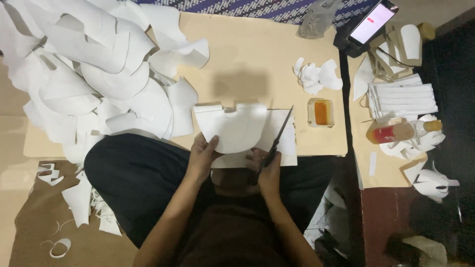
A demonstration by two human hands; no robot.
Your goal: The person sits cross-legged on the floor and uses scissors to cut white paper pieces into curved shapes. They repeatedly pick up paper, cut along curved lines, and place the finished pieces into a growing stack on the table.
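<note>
Closest to me, I've got the dark lap filling the bottom of the view, and just past it both hands are up at the near edge of the low wooden board (pixel 316 143). The left hand (pixel 202 159) is pinched on the white cut piece (pixel 236 129), thumb on top near its lower left corner, fingers under it. The right hand (pixel 268 170) is wrapped tight around the handles of the scissors (pixel 277 141); I can't tell whether the blades are parted, they read as one dark line. That line runs up and to the right, away from the body, along the right side of the white piece, so the piece lies just left of the blades, with its long side running left to right and its curved edge toward me. A flat white sheet (pixel 284 143) lies under both. Room: left is crowded by a big heap of white cut shapes (pixel 99 69) spilling onto the board; right of the scissors there's bare board up to a small square dish of orange liquid (pixel 321 112). Farther off, a few white scraps (pixel 314 76), then a lit phone (pixel 372 22) at the far corner.
</note>
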